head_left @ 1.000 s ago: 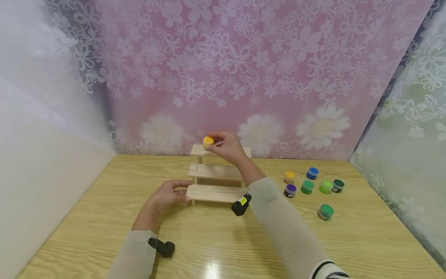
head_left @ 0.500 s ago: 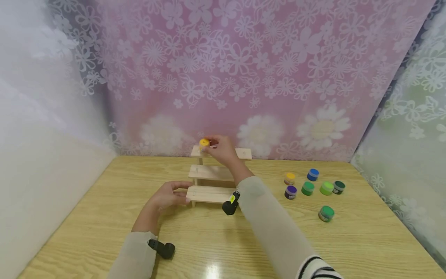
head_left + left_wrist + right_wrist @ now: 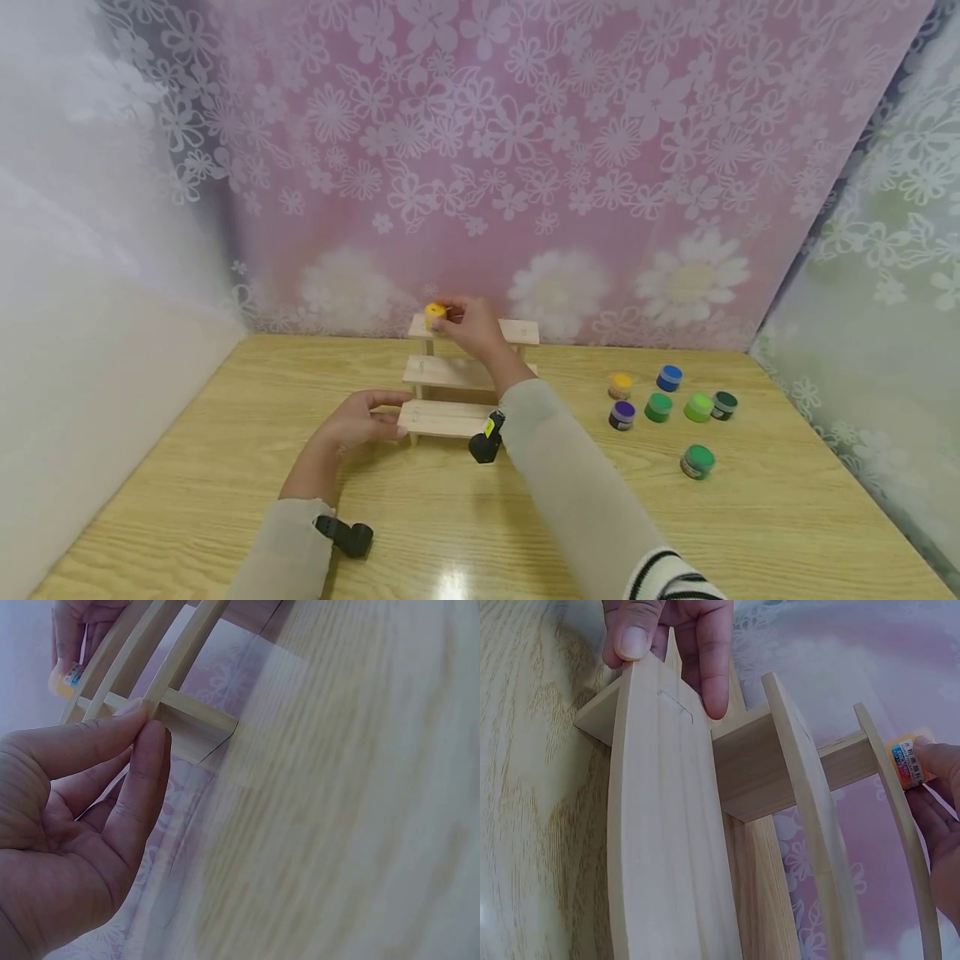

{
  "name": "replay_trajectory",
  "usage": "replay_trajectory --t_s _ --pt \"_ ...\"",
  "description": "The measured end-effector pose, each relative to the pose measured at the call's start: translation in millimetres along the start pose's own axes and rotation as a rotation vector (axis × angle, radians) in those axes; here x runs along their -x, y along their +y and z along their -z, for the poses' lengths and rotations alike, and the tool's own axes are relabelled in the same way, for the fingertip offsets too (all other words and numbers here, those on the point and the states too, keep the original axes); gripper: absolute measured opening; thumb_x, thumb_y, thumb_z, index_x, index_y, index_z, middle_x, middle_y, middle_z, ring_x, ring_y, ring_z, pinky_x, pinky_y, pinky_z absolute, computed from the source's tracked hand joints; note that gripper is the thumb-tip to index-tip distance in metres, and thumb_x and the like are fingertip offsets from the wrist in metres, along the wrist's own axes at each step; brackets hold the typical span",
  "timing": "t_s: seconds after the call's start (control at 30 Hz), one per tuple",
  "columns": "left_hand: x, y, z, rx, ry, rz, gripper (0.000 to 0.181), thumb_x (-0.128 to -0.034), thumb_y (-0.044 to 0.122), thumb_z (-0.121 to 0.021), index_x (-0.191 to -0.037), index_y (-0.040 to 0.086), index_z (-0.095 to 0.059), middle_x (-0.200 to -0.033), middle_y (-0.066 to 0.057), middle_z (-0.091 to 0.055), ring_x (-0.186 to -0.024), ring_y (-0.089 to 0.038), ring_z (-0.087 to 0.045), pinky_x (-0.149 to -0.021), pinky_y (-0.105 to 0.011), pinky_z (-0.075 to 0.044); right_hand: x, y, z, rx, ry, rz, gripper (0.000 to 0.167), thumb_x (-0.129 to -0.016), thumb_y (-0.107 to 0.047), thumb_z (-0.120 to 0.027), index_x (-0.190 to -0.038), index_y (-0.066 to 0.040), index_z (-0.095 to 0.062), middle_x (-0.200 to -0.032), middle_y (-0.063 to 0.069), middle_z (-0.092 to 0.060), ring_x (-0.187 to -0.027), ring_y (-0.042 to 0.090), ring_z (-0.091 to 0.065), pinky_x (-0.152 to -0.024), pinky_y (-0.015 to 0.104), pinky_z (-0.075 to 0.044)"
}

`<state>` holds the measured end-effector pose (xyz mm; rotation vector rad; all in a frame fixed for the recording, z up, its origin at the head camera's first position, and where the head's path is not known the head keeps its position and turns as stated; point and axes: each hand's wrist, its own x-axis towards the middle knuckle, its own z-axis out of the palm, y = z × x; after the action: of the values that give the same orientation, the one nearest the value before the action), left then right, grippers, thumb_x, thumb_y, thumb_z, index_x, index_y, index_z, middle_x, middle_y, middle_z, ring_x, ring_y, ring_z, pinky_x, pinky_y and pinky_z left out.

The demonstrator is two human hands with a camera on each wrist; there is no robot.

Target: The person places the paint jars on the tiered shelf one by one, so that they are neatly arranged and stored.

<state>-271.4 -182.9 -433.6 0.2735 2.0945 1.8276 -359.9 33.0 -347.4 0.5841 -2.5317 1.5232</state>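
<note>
A three-tier wooden display stand (image 3: 450, 418) rises in steps on the table. My left hand (image 3: 363, 419) pinches the left end of its lowest board between thumb and fingers, seen close up in the left wrist view. On the left end of the top board is a small yellow-lidded paint jar (image 3: 435, 315), upright. My right hand (image 3: 477, 328) holds this jar from its right side with thumb and fingers. In the right wrist view the jar (image 3: 909, 762) shows a printed label and its base touches the board.
Right of the stand are a yellow jar (image 3: 620, 386), a purple jar (image 3: 622, 415), a blue jar (image 3: 670, 377) and several green ones, such as the nearest green jar (image 3: 697, 461). A pink floral curtain (image 3: 480, 167) hangs behind the table.
My right hand has moved left and slightly down with the yellow jar, bringing it to the top board's left end. The left hand keeps its hold on the lowest board.
</note>
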Motion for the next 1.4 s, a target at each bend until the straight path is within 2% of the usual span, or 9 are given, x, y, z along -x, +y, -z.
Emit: replay_trajectory --t_s 0.1,0.3,0.53,0.67,0.83,1.1,1.4 --pt "1.0 1.5 -0.4 -0.013 -0.003 0.002 0.062 -0.0819 -0.007 -0.073 -0.139 -0.005 -0.049 -0.134 -0.028 -0.052 -0.115 -0.035 -0.059 -0.084 -0.039 -0.054 -0.6 0.6 -0.7 0.006 -0.005 -0.001 0.041 -0.090 -0.009 -0.071 -0.129 -0.001 -0.062 -0.116 0.014 -0.067 -0.102 0.024 -0.065 -0.079 0.026 -0.054" --pt "2.0 1.6 0.0 -0.034 0.041 0.022 0.060 -0.0818 -0.006 -0.074 -0.138 0.000 -0.053 -0.136 -0.023 -0.053 -0.121 -0.037 -0.055 -0.084 -0.038 -0.054 -1.6 0.2 -3.3 0.009 -0.016 0.021 0.041 -0.092 -0.009 -0.069 -0.131 -0.001 -0.061 -0.119 0.015 -0.065 -0.106 0.026 -0.065 -0.082 0.026 -0.054" --pt "1.1 1.6 1.1 -0.017 -0.014 -0.005 0.063 -0.0818 -0.006 -0.073 -0.139 -0.005 -0.049 -0.131 -0.027 -0.056 -0.113 -0.034 -0.061 -0.084 -0.038 -0.054 5.8 -0.6 -2.8 0.045 0.070 0.027 0.038 -0.091 -0.012 -0.071 -0.128 -0.006 -0.064 -0.125 0.013 -0.061 -0.113 0.026 -0.061 -0.090 0.029 -0.051" --pt "1.4 1.5 0.2 -0.025 0.009 -0.002 0.062 -0.0811 -0.006 -0.074 -0.138 -0.004 -0.051 -0.133 -0.026 -0.055 -0.112 -0.034 -0.062 -0.083 -0.038 -0.055 11.4 -0.8 -0.9 0.027 0.130 0.035 0.038 -0.090 -0.014 -0.072 -0.126 -0.005 -0.065 -0.125 0.015 -0.058 -0.113 0.028 -0.058 -0.090 0.029 -0.051" --pt "2.5 2.5 -1.7 -0.030 0.014 0.000 0.060 -0.0820 -0.006 -0.073 -0.137 -0.003 -0.052 -0.136 -0.026 -0.051 -0.113 -0.034 -0.061 -0.083 -0.039 -0.054 19.6 -1.4 3.4 -0.007 0.184 0.086 0.035 -0.088 -0.014 -0.075 -0.120 -0.004 -0.068 -0.120 0.014 -0.060 -0.109 0.028 -0.059 -0.086 0.027 -0.052" --pt "1.3 0.7 -1.2 -0.009 0.022 0.014 0.060 -0.0809 -0.008 -0.073 -0.137 -0.004 -0.052 -0.132 -0.026 -0.055 -0.108 -0.032 -0.064 -0.082 -0.038 -0.055 29.7 -1.5 5.2 -0.012 0.179 0.106 0.033 -0.088 -0.015 -0.074 -0.118 -0.002 -0.069 -0.116 0.011 -0.060 -0.103 0.022 -0.057 -0.083 0.026 -0.053" --pt "0.8 1.0 -2.2 0.002 0.024 0.011 0.059 -0.0809 -0.009 -0.073 -0.136 -0.004 -0.053 -0.133 -0.026 -0.054 -0.107 -0.032 -0.064 -0.081 -0.038 -0.055 41.2 -10.6 11.5 -0.048 0.181 0.102 0.031 -0.088 -0.014 -0.075 -0.118 -0.008 -0.070 -0.118 0.008 -0.060 -0.105 0.023 -0.058 -0.087 0.033 -0.053"
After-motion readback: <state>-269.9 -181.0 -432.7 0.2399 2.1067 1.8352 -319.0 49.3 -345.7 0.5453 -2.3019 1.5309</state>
